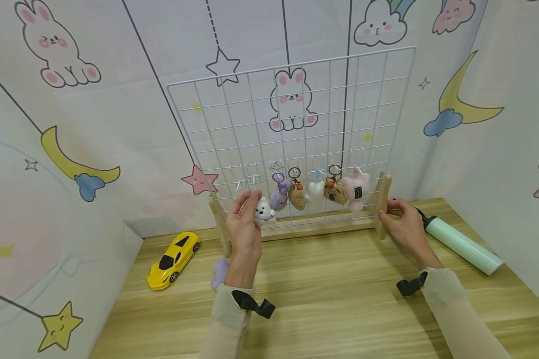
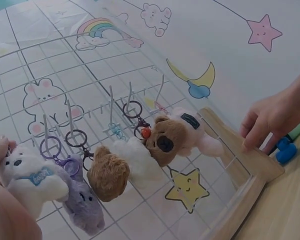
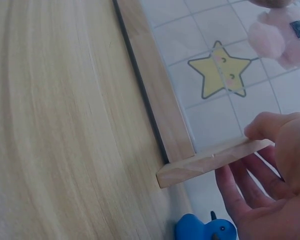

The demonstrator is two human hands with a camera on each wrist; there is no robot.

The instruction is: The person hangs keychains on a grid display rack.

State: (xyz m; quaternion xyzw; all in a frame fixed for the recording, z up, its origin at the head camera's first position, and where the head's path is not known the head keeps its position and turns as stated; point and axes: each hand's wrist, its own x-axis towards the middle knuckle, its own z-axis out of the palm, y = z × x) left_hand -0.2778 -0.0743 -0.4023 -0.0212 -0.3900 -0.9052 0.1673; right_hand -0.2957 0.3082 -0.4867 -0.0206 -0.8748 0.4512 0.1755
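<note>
My left hand (image 1: 244, 224) pinches a white plush dog keychain (image 1: 263, 212) at the left part of a white wire grid rack, just below bare hooks (image 1: 253, 180). In the left wrist view the plush dog (image 2: 32, 175) wears a blue scarf, and its top is partly hidden by fingers. To its right hang a purple plush (image 1: 278, 199), a brown furry one (image 1: 298, 198), a white one (image 1: 316, 189), a brown bear (image 1: 335, 193) and a pink plush (image 1: 356, 189). My right hand (image 1: 406, 227) grips the rack's right wooden post (image 3: 215, 161), thumb on one side and fingers on the other.
A yellow toy car (image 1: 174, 260) stands on the table's left side. Another purple plush (image 1: 219, 273) lies by the left post, partly behind my forearm. On the right lies a pale green cylinder (image 1: 462, 244). Near the right post is a small blue toy (image 3: 205, 229).
</note>
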